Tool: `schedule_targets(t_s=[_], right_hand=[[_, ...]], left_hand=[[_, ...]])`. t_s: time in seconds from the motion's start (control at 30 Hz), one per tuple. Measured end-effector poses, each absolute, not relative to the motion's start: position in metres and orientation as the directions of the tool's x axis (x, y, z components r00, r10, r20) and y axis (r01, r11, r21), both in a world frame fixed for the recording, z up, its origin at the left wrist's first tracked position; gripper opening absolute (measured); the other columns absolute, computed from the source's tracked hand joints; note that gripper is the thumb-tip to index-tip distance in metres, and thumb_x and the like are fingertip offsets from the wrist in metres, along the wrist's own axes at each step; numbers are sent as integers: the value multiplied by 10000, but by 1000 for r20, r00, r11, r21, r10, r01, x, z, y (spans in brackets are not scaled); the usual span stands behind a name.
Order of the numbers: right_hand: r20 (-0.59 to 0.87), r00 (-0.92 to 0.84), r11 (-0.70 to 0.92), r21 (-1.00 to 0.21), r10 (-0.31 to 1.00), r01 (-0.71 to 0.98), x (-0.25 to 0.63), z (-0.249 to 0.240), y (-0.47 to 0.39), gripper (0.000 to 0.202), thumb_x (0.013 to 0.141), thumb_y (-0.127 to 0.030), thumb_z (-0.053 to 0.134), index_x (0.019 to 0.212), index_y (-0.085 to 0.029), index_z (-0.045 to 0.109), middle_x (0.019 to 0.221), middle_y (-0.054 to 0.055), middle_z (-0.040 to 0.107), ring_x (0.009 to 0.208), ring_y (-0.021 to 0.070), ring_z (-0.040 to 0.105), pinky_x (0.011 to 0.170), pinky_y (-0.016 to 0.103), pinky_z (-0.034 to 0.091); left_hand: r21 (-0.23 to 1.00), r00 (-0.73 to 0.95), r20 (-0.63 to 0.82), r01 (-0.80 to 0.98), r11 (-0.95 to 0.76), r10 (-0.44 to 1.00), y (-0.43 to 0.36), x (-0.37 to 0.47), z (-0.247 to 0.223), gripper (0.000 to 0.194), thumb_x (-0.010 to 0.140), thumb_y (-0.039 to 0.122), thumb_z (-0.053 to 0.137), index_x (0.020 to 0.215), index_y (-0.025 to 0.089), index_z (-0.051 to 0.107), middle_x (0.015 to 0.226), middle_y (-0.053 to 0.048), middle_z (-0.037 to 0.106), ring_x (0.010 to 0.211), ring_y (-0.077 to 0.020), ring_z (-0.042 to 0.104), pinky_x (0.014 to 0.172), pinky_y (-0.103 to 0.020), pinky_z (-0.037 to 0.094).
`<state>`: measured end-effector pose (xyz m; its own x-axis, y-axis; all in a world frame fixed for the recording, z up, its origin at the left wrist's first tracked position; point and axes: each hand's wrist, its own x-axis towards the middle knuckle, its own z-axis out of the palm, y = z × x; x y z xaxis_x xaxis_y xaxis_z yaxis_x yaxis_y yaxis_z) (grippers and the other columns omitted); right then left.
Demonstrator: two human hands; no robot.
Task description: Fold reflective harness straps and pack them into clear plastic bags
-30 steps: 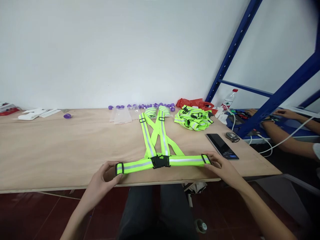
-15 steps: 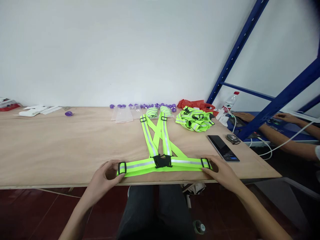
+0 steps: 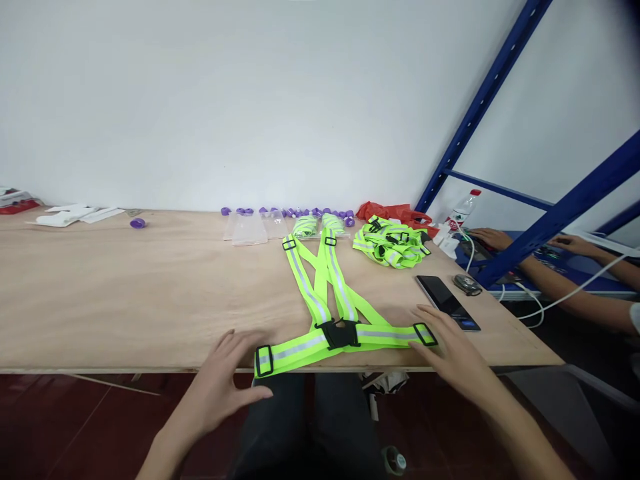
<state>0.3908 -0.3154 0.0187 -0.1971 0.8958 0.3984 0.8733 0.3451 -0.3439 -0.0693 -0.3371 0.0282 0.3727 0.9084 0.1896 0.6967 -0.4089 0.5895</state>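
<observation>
A neon-yellow reflective vest [image 3: 300,347] of elastic straps lies on the table, its waist strap along the front edge and its shoulder straps crossing toward the back. A black buckle [image 3: 341,335] joins the waist strap in the middle. My left hand [image 3: 220,373] is open, thumb and fingers spread around the left end of the strap, near the black slider [image 3: 264,361] there. At the other end, my right hand [image 3: 453,350] is open too, its fingers apart beside the right slider [image 3: 425,334]. Whether its fingertips touch the strap I cannot tell.
Behind the vest lie clear plastic bags [image 3: 249,230], purple rolls [image 3: 291,213] and a heap of similar vests [image 3: 391,243]. A phone [image 3: 449,303] and a tape measure [image 3: 467,285] sit at right. Another person's arms reach beyond the blue rack [image 3: 555,220].
Both hands have let go of the strap ends, the left opening widest. The waist strap has shifted right and toward me, now slanting, with its left end over the table edge.
</observation>
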Motion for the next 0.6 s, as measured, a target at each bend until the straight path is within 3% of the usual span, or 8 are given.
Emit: schedule_targets(t_s=[0.1,0.2,0.3,0.4,0.5,0.6], right_hand=[[551,-360,523,-167,753,836,330,20,-324,330,963,-304,548,1282,-259,615,1306,113,645,1221,278,602,1005,447,511],[579,-516,644,-22,632,765,271,11,-331,345,957,-149,511,1265,-223,648,1277,99,682,1182,263,612,968,414,503],[593,-498,629,-20,633,777,243,-7,-331,407,926,-58,471,1214,-238,696,1230,76,712,1100,243,631,901,385,493],[651,-433,617,-68,623,784,241,-20,-328,413,913,-52,478,1148,-268,740,1152,65,738,1062,233,631,879,377,487],[671,-426,636,-88,606,766,245,-19,-327,393,913,-60,502,1112,-280,760,1101,55,752,1028,217,636,862,359,502],[647,-443,639,-90,621,764,245,-11,-329,364,918,-66,529,1111,-272,759,1104,49,757,1027,209,644,876,350,519]], left_hand=[[548,431,233,683,-483,872,-335,-62,22,312,936,384,638,1240,312,645,1235,-67,686,1151,-273,608,1123,-529,374],[540,432,243,683,-492,868,-330,-72,16,277,943,364,625,1213,322,667,1222,-51,695,1141,-264,615,1127,-506,376],[561,376,224,705,-435,899,-328,-85,16,404,896,406,682,1292,340,630,1272,-56,678,1170,-288,603,1112,-512,394],[657,309,176,671,-345,935,-330,-90,21,394,852,420,725,1224,302,668,1233,-89,686,1138,-316,609,1010,-486,483],[850,208,128,480,-215,970,-332,-81,24,325,828,404,749,1105,250,674,1217,-102,687,1134,-308,626,945,-423,527],[977,71,165,122,-173,984,-328,-53,24,286,841,386,739,1035,214,619,1258,-128,677,1197,-306,621,940,-382,533]])
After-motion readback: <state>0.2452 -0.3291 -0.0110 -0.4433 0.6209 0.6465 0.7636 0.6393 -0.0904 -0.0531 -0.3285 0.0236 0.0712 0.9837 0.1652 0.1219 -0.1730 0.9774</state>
